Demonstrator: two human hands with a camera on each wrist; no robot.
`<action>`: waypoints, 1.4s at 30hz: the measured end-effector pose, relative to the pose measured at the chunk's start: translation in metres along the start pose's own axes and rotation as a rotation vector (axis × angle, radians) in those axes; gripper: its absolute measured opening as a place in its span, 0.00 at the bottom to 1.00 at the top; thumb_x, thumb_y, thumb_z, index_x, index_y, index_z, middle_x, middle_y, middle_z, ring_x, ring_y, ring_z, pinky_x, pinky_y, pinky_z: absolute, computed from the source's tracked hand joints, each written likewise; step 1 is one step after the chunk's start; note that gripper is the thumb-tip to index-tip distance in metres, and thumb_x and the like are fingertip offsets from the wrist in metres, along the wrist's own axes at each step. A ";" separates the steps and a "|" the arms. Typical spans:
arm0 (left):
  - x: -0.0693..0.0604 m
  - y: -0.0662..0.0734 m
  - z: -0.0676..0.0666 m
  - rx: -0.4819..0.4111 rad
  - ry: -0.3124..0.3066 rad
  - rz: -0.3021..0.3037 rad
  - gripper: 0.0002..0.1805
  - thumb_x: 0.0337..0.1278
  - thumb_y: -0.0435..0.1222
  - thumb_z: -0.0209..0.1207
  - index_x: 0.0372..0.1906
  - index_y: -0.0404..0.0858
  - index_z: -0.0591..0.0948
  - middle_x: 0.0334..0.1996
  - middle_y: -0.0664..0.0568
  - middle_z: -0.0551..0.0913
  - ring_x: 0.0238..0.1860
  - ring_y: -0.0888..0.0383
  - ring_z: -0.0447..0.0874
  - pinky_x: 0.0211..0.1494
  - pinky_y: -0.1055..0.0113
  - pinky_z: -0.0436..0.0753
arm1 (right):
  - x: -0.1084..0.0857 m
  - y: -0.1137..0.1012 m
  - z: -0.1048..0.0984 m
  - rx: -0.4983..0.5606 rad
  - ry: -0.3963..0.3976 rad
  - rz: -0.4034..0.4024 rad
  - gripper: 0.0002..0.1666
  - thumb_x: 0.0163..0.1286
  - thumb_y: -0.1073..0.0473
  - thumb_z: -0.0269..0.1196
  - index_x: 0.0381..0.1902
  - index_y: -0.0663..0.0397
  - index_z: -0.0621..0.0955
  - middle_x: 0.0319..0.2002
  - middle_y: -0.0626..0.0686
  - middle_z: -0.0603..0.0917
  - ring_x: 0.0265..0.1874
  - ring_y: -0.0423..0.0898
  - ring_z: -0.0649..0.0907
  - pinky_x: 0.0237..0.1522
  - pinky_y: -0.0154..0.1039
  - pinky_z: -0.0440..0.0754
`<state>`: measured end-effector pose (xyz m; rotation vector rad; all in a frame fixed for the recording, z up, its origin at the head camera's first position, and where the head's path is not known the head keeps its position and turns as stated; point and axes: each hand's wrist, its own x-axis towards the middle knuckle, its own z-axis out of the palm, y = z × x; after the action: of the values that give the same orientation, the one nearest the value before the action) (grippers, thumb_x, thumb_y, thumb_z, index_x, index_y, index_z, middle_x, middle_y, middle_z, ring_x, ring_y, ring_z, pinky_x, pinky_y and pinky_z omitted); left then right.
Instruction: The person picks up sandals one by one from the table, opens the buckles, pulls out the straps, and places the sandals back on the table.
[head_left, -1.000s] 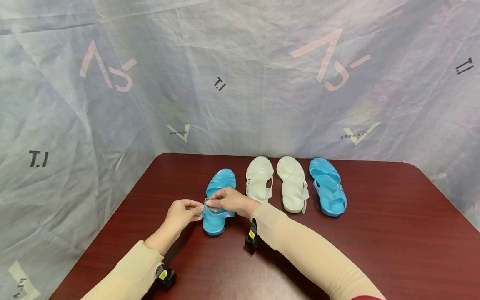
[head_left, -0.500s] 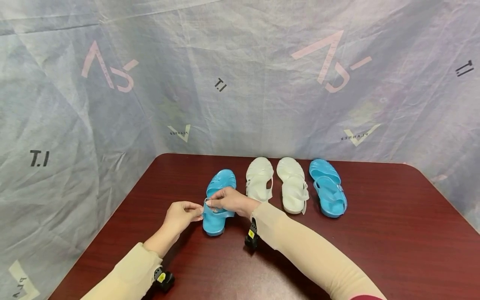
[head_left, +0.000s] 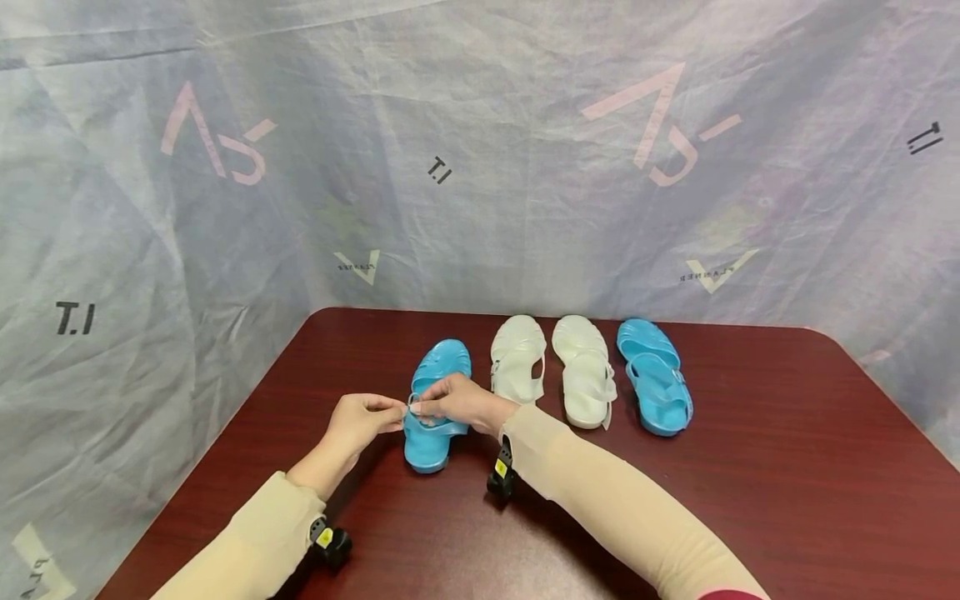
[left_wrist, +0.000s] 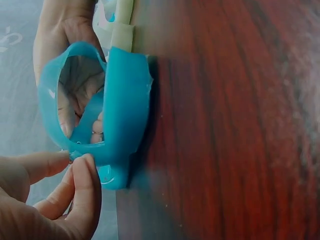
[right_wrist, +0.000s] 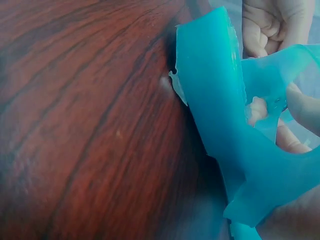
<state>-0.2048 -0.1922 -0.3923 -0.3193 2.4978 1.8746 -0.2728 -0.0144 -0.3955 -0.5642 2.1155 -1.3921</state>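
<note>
A blue jelly sandal (head_left: 426, 454) stands on the table, toe pointing away, with both hands at its left side. My left hand (head_left: 357, 427) pinches the ankle strap (left_wrist: 48, 95) at that side between thumb and fingertips. From across the sandal, my right hand (head_left: 463, 402) reaches over and pinches the strap where a small metal buckle (right_wrist: 278, 103) partly shows. Some right fingers are seen through the strap's loop in the left wrist view. How far the strap end sits in the buckle is hidden by fingertips.
To the right stand two white sandals, one nearer (head_left: 517, 354) and one beyond it (head_left: 585, 375). Another blue sandal (head_left: 656, 379) ends the row. All rest on the dark red table (head_left: 750, 467), with a printed grey cloth (head_left: 480, 242) hanging behind its back edge.
The left hand's fingertips have shifted slightly up toward the right hand's fingertips at the strap. The right hand and the row of sandals have stayed practically in place.
</note>
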 end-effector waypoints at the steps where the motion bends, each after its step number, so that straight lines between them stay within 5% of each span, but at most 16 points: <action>1: 0.000 0.001 0.000 -0.001 0.000 -0.006 0.12 0.59 0.28 0.62 0.43 0.22 0.83 0.38 0.39 0.87 0.32 0.59 0.88 0.46 0.60 0.86 | 0.000 0.000 0.000 -0.001 0.001 -0.002 0.13 0.68 0.52 0.64 0.39 0.55 0.88 0.29 0.50 0.87 0.35 0.42 0.81 0.43 0.36 0.79; 10: 0.001 0.003 0.003 -0.002 0.036 -0.051 0.13 0.58 0.31 0.64 0.42 0.23 0.84 0.38 0.42 0.87 0.29 0.62 0.87 0.47 0.61 0.86 | 0.001 0.001 -0.002 0.030 -0.016 0.021 0.13 0.68 0.52 0.63 0.41 0.55 0.87 0.31 0.49 0.87 0.37 0.41 0.83 0.46 0.37 0.81; 16: 0.000 0.005 0.002 -0.004 0.004 -0.087 0.15 0.60 0.31 0.62 0.46 0.22 0.83 0.41 0.39 0.86 0.32 0.60 0.88 0.50 0.60 0.85 | 0.002 0.002 -0.003 -0.007 -0.013 0.017 0.13 0.69 0.51 0.63 0.41 0.54 0.87 0.33 0.50 0.87 0.38 0.42 0.82 0.47 0.38 0.80; 33: 0.005 0.007 0.002 0.125 0.006 -0.013 0.13 0.61 0.34 0.63 0.44 0.27 0.85 0.44 0.38 0.85 0.37 0.55 0.88 0.50 0.57 0.85 | 0.004 0.004 0.001 0.040 -0.051 -0.017 0.14 0.67 0.54 0.64 0.41 0.58 0.87 0.30 0.49 0.87 0.34 0.40 0.82 0.44 0.35 0.80; 42: 0.011 0.010 0.007 0.324 0.073 0.093 0.09 0.57 0.36 0.66 0.38 0.34 0.89 0.39 0.41 0.88 0.37 0.51 0.88 0.43 0.60 0.86 | 0.006 0.003 -0.001 0.053 -0.037 0.003 0.12 0.66 0.54 0.66 0.38 0.57 0.88 0.27 0.47 0.87 0.33 0.40 0.82 0.43 0.33 0.80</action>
<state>-0.2179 -0.1849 -0.3863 -0.2733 2.8506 1.4711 -0.2783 -0.0160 -0.3991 -0.5606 2.0431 -1.4214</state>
